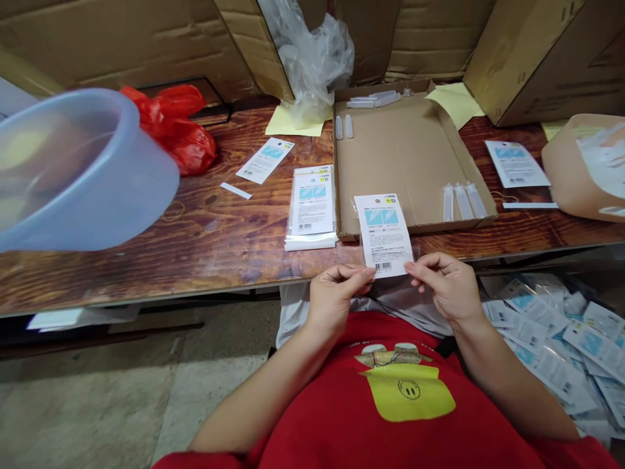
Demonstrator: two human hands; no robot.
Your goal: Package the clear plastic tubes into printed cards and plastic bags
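Note:
Between both hands I hold a white printed packaging card (385, 234) with blue pictures and a barcode; clear plastic film shows at its edge. My left hand (336, 296) pinches the card's lower left corner. The lower right corner is pinched by my right hand (446, 286). The card's upper part overlaps the front rim of a shallow cardboard tray (400, 153). Just left of the tray lies a stack of similar cards (311, 205) in clear sleeves. Small translucent plastic bottles (461, 200) lie in the tray's front right corner, with more at its back.
A bluish plastic basin (146, 189) and a red bag (185, 130) stand left. A loose card (266, 159) lies behind a white strip (236, 190). At right are another card (516, 163) and a beige container (576, 169). Many packaged cards (561, 352) are heaped below the table edge.

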